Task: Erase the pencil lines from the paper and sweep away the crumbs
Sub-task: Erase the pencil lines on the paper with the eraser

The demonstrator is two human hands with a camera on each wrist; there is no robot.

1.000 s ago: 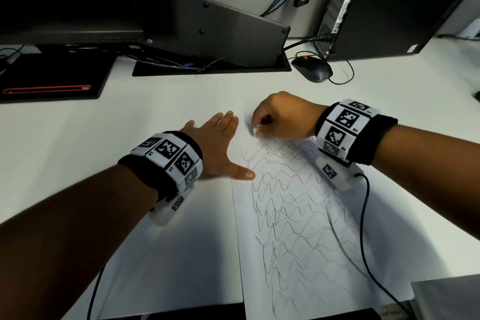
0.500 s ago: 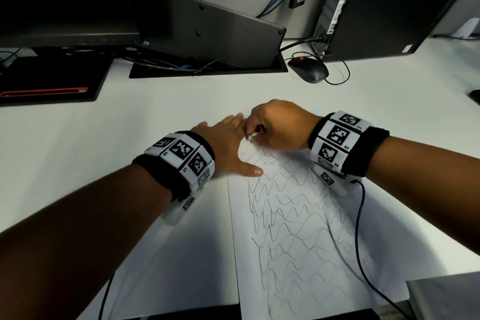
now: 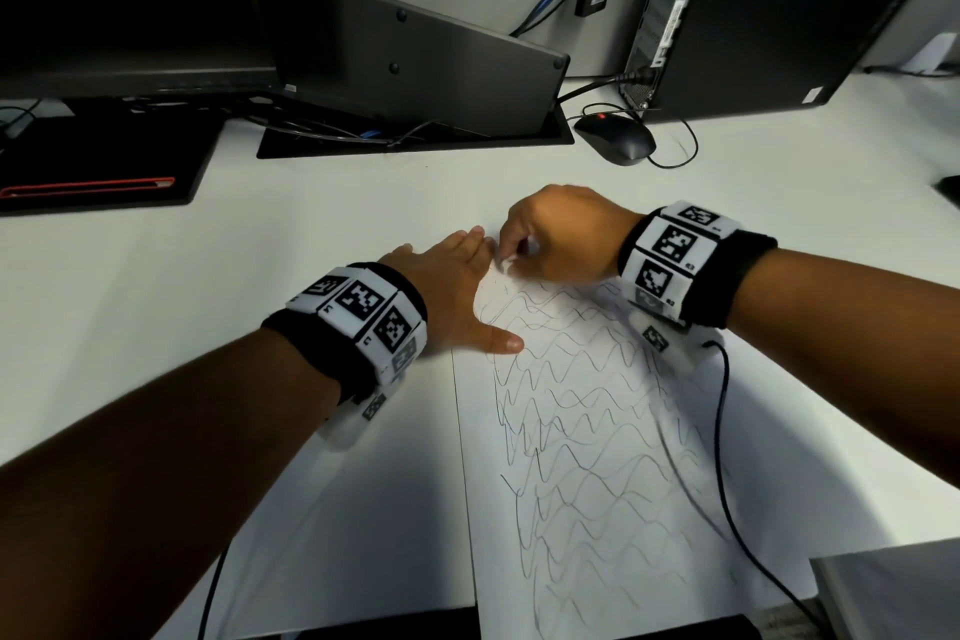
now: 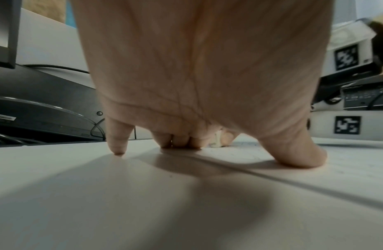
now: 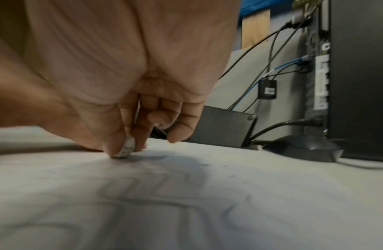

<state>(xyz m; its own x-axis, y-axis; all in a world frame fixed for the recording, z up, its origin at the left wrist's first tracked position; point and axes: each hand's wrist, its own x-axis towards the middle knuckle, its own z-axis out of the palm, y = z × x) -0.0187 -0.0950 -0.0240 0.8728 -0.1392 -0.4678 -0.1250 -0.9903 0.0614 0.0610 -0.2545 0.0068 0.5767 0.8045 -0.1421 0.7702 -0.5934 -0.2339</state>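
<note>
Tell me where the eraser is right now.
In the head view the eraser sits pinched in the right hand, pressed on the far left corner of the paper, right beside the left hand.

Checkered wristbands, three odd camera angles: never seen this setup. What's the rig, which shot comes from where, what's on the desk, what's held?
There is no robot here: a person works with bare hands, wearing marker-covered bands that carry small cameras. The wide picture comes from a camera on the head, looking down. The two low, close pictures come from the wrists, looking along each palm.

On the white desk lies a sheet of paper covered in wavy pencil lines. At the back are a mouse, a monitor stand and a computer tower.

The left hand lies flat, fingers straight, thumb on the paper's left edge, steadying it. The right hand pinches a small white eraser and presses it on the paper near the far left corner.
</note>
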